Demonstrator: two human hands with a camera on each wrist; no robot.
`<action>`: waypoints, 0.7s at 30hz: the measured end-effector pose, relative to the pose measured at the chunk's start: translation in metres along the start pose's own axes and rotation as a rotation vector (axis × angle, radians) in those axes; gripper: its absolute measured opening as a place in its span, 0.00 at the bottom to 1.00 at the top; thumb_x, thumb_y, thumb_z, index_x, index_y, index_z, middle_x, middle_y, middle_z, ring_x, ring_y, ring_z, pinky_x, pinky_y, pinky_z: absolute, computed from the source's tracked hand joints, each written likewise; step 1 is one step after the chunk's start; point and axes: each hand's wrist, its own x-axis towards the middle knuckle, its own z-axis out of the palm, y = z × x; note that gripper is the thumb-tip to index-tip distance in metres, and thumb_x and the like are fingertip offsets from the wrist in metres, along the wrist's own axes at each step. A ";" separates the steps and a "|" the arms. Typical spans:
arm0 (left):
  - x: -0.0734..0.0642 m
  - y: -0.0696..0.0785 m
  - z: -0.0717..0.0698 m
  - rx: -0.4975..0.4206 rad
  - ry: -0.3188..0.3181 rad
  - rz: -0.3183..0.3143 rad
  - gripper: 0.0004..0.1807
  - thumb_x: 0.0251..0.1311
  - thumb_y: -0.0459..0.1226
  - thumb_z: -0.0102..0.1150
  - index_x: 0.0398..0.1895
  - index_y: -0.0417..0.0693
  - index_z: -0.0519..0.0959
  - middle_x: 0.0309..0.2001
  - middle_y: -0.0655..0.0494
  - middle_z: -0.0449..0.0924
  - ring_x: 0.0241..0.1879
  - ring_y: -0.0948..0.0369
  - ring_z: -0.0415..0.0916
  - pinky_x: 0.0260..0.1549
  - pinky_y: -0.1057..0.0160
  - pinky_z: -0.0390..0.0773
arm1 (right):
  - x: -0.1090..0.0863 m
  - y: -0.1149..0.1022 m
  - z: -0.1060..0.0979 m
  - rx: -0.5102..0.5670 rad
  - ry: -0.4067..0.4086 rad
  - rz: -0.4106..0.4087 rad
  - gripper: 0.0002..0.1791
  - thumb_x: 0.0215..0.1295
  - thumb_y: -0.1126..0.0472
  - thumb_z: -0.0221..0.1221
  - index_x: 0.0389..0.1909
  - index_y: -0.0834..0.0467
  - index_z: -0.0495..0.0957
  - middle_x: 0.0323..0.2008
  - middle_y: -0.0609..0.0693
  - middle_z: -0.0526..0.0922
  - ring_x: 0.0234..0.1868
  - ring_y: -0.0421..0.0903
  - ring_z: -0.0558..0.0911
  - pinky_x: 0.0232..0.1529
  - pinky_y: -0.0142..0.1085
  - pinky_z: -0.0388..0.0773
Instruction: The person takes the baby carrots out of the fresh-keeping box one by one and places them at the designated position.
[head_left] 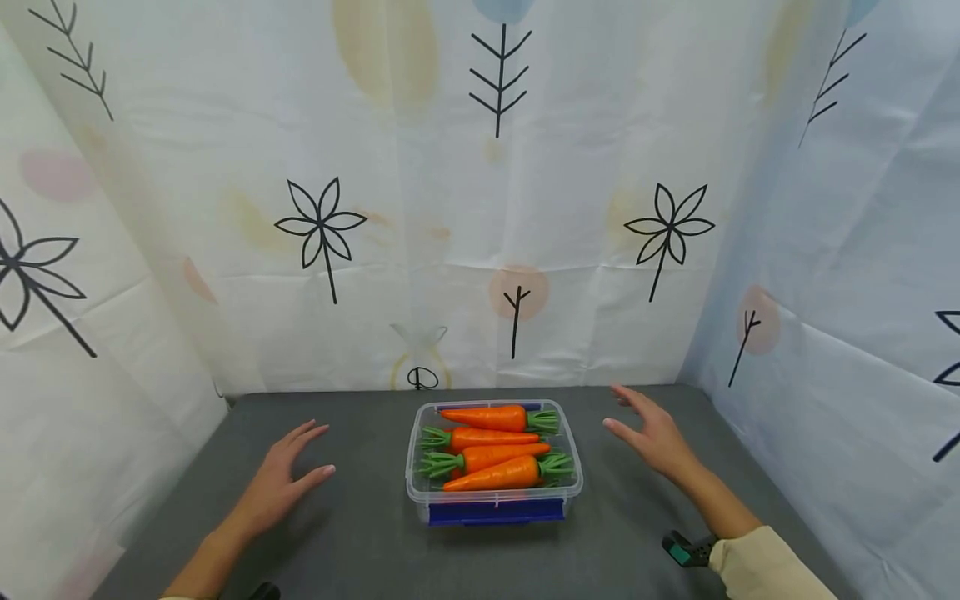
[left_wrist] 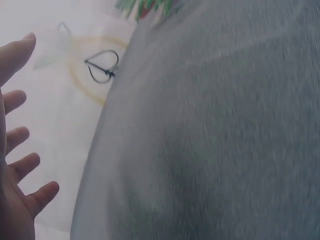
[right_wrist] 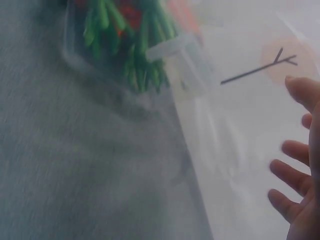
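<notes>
A clear plastic container (head_left: 495, 495) with blue clips stands on the grey table between the two hands. Several orange carrots (head_left: 498, 477) with green tops lie inside it, and no lid covers them. To its left hovers my left hand (head_left: 279, 485), fingers spread, touching nothing. My right hand (head_left: 654, 435) is held out on the other side, also apart from the container, its fingers loosely extended. Carrot tops (right_wrist: 145, 47) show through the container wall in the right wrist view. At the top of the left wrist view only a bit of green (left_wrist: 145, 7) shows.
The grey table (head_left: 360, 550) reaches back to a white cloth curtain (head_left: 570, 167) printed with flowers and twigs. More cloth hangs along the left and right sides. A dark wrist device (head_left: 686, 550) sits at the right wrist.
</notes>
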 end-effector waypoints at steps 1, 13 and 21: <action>0.001 0.003 0.001 -0.010 -0.002 0.000 0.33 0.61 0.46 0.64 0.68 0.44 0.68 0.69 0.37 0.59 0.66 0.35 0.53 0.53 0.29 0.55 | 0.002 -0.002 0.001 0.010 0.002 -0.015 0.31 0.65 0.58 0.63 0.66 0.63 0.67 0.59 0.63 0.74 0.56 0.62 0.75 0.51 0.60 0.71; 0.010 0.025 0.020 -0.149 0.022 0.031 0.30 0.64 0.42 0.63 0.67 0.44 0.68 0.65 0.42 0.66 0.61 0.43 0.67 0.46 0.38 0.74 | 0.029 -0.030 0.013 0.122 -0.115 0.003 0.25 0.67 0.57 0.62 0.62 0.61 0.73 0.56 0.61 0.78 0.52 0.58 0.79 0.51 0.56 0.74; 0.018 0.039 0.038 -0.250 0.009 0.065 0.28 0.64 0.39 0.63 0.66 0.44 0.69 0.65 0.45 0.68 0.60 0.42 0.68 0.47 0.39 0.74 | 0.050 -0.048 0.024 0.188 -0.266 0.036 0.24 0.69 0.58 0.59 0.63 0.61 0.72 0.58 0.59 0.76 0.55 0.59 0.77 0.55 0.56 0.72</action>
